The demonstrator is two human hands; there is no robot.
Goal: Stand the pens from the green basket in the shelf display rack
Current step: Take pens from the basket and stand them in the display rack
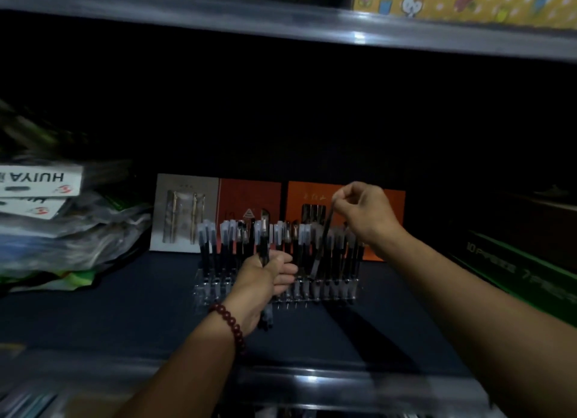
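"Gripping anything, that left hand?"

"Yes. Its fingers are curled round a bundle of pens, dark barrels, upright. The bundle sticks out above and below the fist, right in front of the middle of the rack. There's a bracelet of dark red beads on that wrist."

"And the right hand?"

"Raised over the right half of the rack. Thumb and forefinger pinch the top end of a single pen. It hangs tilted, with its lower end down among the standing pens. Whether it sits in a slot, I cannot tell; it is blurred."

"Where does the rack stand?"

"On the dark blue shelf, midway between its left and right edges, nearer the back edge than the front. It is clear plastic, with rows of capped pens standing in it."

"Behind it?"

"A grey box and orange boxes stand against the back. Soft packets are piled toward the left edge, and a green-and-black box lies toward the right edge."
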